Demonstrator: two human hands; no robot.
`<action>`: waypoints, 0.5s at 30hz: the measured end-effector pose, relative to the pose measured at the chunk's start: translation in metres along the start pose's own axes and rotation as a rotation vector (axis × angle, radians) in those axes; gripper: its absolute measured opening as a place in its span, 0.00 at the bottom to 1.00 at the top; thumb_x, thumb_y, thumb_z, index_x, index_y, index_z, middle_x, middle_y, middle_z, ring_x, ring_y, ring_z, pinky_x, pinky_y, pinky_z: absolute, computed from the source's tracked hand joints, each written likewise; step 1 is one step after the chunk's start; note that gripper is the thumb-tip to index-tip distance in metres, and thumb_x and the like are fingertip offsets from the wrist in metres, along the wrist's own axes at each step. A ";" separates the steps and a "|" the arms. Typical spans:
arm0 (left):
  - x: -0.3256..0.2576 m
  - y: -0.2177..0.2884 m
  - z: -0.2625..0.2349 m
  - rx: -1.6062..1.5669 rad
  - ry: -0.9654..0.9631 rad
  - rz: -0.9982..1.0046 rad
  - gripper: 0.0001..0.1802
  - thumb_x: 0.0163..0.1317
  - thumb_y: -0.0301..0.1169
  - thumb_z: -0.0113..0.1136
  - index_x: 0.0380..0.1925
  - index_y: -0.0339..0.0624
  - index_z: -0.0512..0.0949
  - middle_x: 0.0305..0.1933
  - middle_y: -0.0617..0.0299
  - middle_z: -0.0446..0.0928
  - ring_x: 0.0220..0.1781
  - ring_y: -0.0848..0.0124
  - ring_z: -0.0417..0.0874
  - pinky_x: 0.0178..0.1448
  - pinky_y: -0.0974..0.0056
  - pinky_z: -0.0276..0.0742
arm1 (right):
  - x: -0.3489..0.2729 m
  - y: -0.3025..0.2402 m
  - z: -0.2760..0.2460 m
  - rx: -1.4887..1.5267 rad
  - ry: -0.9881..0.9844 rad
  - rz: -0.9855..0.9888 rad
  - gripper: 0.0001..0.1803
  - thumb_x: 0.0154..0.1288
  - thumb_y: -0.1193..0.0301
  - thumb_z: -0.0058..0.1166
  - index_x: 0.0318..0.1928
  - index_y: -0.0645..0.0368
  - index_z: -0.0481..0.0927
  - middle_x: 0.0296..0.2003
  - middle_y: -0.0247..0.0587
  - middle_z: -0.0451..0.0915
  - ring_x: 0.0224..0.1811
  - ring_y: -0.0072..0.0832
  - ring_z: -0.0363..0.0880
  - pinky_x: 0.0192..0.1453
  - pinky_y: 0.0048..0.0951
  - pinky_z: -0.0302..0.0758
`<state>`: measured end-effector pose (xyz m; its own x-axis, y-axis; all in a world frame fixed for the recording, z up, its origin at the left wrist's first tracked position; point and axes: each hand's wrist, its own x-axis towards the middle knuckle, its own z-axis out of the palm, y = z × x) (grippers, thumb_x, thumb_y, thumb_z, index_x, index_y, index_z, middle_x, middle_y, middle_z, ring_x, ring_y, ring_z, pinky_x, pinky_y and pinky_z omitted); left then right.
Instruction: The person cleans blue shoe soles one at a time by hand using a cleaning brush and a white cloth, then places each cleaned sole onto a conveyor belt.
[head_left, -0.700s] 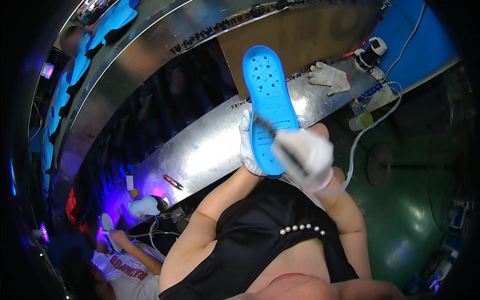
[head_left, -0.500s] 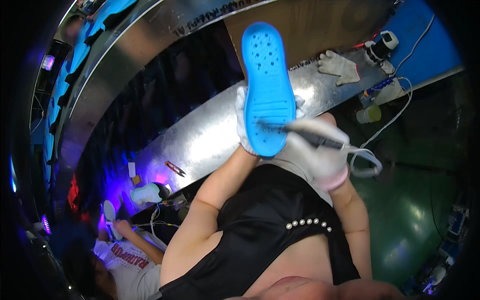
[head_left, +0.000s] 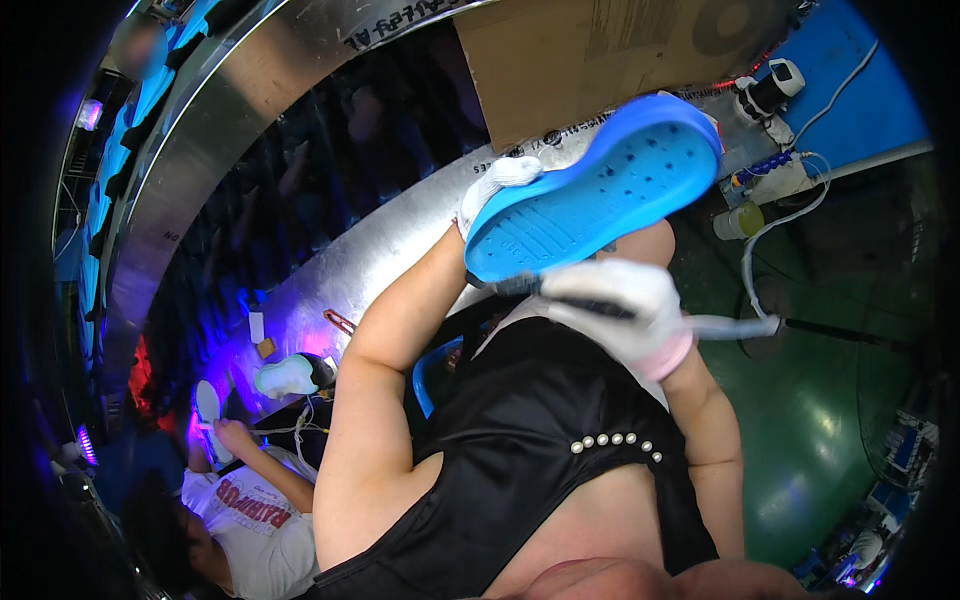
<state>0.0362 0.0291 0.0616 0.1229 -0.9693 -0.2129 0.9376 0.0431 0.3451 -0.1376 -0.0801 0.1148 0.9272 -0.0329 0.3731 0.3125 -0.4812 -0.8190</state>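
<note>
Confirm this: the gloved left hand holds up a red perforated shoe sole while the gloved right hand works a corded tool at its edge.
Not quite: the head view shows the shoe sole is blue, not red. The rest stands: the gloved left hand holds it up, and the gloved right hand works a corded tool at its edge.

cardboard sheet (head_left: 600, 60) (upright) behind sole (head_left: 600, 195)

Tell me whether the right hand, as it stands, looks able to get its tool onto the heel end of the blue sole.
Probably yes. The right hand holds a corded tool just below the blue sole, which the left hand holds up by that end. Nothing lies between them; only the left fingers crowd the heel.
</note>
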 end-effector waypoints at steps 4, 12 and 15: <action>0.004 0.014 -0.008 0.338 0.049 0.016 0.35 0.57 0.47 0.59 0.61 0.36 0.70 0.57 0.40 0.74 0.49 0.50 0.82 0.54 0.49 0.80 | -0.001 -0.001 0.000 -0.355 -0.178 -0.192 0.12 0.53 0.73 0.65 0.40 0.53 0.83 0.38 0.38 0.84 0.33 0.35 0.83 0.37 0.28 0.79; 0.006 0.038 -0.005 0.559 0.139 0.035 0.16 0.59 0.34 0.64 0.47 0.44 0.82 0.48 0.59 0.81 0.51 0.68 0.82 0.59 0.63 0.77 | 0.008 -0.019 -0.013 -0.411 -0.154 -0.202 0.14 0.48 0.76 0.61 0.39 0.58 0.85 0.41 0.47 0.85 0.34 0.36 0.84 0.39 0.28 0.79; -0.011 0.038 0.040 0.718 0.296 0.077 0.17 0.58 0.33 0.65 0.48 0.46 0.82 0.51 0.59 0.80 0.53 0.67 0.81 0.61 0.63 0.76 | 0.009 -0.028 -0.017 -0.387 -0.063 -0.254 0.15 0.47 0.74 0.60 0.39 0.57 0.85 0.39 0.46 0.85 0.31 0.35 0.84 0.37 0.28 0.79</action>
<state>0.0573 0.0314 0.1131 0.3550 -0.8607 -0.3648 0.4956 -0.1576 0.8542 -0.1415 -0.0821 0.1488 0.8458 0.1761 0.5036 0.4424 -0.7592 -0.4774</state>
